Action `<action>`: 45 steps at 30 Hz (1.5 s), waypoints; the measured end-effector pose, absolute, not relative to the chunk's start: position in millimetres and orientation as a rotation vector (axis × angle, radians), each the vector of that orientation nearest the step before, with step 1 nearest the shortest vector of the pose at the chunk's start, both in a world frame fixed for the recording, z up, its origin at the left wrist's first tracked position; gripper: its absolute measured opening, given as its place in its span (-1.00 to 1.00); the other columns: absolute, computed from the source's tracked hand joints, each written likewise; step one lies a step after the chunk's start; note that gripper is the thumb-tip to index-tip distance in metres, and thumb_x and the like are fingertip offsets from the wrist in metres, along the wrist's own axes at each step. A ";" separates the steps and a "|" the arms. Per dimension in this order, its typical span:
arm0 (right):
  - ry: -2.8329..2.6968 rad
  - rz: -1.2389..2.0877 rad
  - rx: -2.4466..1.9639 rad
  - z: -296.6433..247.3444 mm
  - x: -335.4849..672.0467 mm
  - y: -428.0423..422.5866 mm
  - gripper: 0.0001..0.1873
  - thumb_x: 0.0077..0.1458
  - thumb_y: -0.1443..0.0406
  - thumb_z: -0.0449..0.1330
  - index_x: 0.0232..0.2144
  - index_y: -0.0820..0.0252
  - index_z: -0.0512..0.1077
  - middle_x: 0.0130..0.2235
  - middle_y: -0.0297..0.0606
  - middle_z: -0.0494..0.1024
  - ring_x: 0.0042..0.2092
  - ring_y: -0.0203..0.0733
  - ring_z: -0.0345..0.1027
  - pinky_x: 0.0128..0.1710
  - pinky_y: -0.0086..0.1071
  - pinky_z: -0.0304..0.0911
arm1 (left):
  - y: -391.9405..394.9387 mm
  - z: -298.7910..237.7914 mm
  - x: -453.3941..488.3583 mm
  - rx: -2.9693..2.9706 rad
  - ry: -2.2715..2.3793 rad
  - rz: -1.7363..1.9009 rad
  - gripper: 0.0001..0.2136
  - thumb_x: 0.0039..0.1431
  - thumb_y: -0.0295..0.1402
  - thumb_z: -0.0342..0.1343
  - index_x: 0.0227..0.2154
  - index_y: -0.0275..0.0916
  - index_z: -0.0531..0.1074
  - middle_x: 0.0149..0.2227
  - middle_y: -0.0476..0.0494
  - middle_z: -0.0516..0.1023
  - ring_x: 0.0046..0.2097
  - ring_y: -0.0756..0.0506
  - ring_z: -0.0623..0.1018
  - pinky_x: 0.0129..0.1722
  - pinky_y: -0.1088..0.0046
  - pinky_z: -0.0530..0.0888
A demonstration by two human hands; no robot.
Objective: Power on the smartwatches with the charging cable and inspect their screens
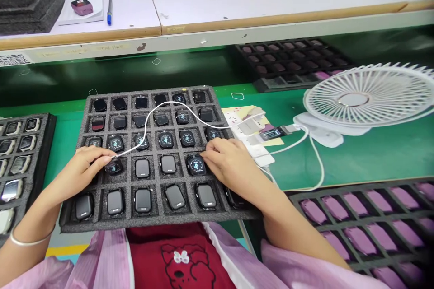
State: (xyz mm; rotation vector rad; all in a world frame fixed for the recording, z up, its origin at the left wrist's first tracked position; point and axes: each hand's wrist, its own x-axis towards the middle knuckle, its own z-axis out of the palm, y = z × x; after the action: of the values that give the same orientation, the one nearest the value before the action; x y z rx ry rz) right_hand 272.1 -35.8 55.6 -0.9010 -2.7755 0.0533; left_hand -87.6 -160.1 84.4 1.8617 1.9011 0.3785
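A dark foam tray (156, 221) with a grid of pockets holds several small watch bodies. My left hand (83, 167) pinches the end of a white cable (159, 110) at a lit watch (113, 167) in the fourth row. My right hand (228, 160) rests curled on the tray's right side, fingertips touching another lit watch (195, 165). The cable loops over the tray toward a small tester (273, 134) on the right.
A white desk fan (369, 97) lies at the right on the green mat. Another tray of watches (20, 158) sits at the left, a tray with pink parts (366, 221) at the lower right, a dark tray (291, 61) behind. A raised shelf (203, 22) carries a pen and papers.
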 end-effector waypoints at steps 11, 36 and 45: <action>-2.647 0.101 -0.997 50.9 276.6 -41.6 -0.79 0.25 0.35 0.08 -0.39 0.16 0.49 -0.34 -0.26 0.48 -0.28 -0.16 0.32 -0.17 -0.21 -0.06 | -161.4 85.2 -87.8 1.963 1.784 0.209 -0.56 0.39 0.00 -0.19 -0.05 -0.02 0.56 -0.06 -0.05 0.64 -0.01 -0.18 0.54 0.10 0.21 0.29; -2.804 0.136 -0.586 68.6 229.4 -60.8 -0.74 0.27 0.43 0.05 -0.42 0.17 0.47 -0.44 -0.35 0.53 -0.35 -0.26 0.34 0.03 -0.15 -0.10 | -159.0 82.0 -79.3 1.961 1.761 0.216 -0.56 0.42 -0.09 -0.24 -0.20 -0.09 0.55 -0.21 -0.03 0.63 -0.14 -0.13 0.47 0.06 0.18 0.11; -2.870 0.152 -0.691 72.1 219.8 -39.3 -0.77 0.23 0.40 0.10 -0.43 0.19 0.50 -0.37 -0.29 0.52 -0.30 -0.22 0.35 -0.05 -0.17 -0.11 | -156.4 85.5 -80.2 1.810 1.845 0.322 -0.69 0.32 -0.08 -0.03 -0.28 -0.12 0.54 -0.27 0.01 0.63 -0.19 -0.11 0.48 0.07 0.16 0.12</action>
State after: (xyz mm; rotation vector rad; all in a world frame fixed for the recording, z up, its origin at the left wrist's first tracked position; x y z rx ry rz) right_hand 219.8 -39.3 72.1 -0.6911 -2.8704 0.1524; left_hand -80.2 -156.4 85.5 1.8096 1.8446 0.3221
